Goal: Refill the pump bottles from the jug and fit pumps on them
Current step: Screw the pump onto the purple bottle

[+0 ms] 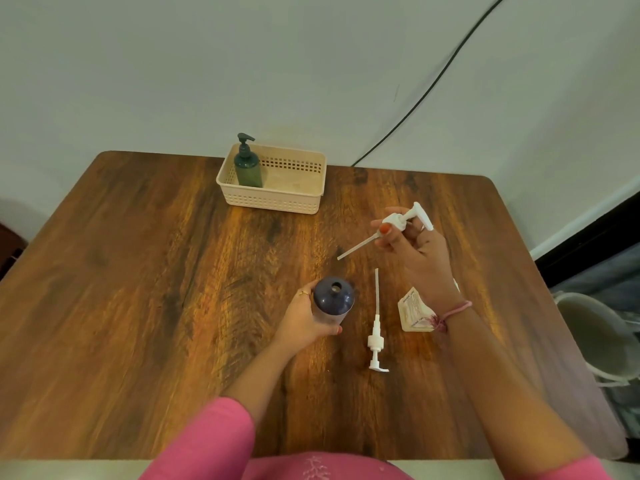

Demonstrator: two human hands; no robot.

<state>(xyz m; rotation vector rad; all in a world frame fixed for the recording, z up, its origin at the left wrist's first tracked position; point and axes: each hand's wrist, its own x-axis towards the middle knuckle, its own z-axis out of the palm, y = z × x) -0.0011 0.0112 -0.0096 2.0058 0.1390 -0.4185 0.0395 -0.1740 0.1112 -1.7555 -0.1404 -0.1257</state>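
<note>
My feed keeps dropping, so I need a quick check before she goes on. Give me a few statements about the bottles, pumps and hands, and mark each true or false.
1. The left hand holds the purple bottle, whose mouth is open with no pump on it. True.
2. The right hand is empty. False: it holds a white pump above the table.
3. A second white pump lies flat on the table. True.
4. The green bottle in the basket has no pump. False: a dark pump is fitted on it.
5. The jug stands beside the basket. False: no jug is in view.
</note>
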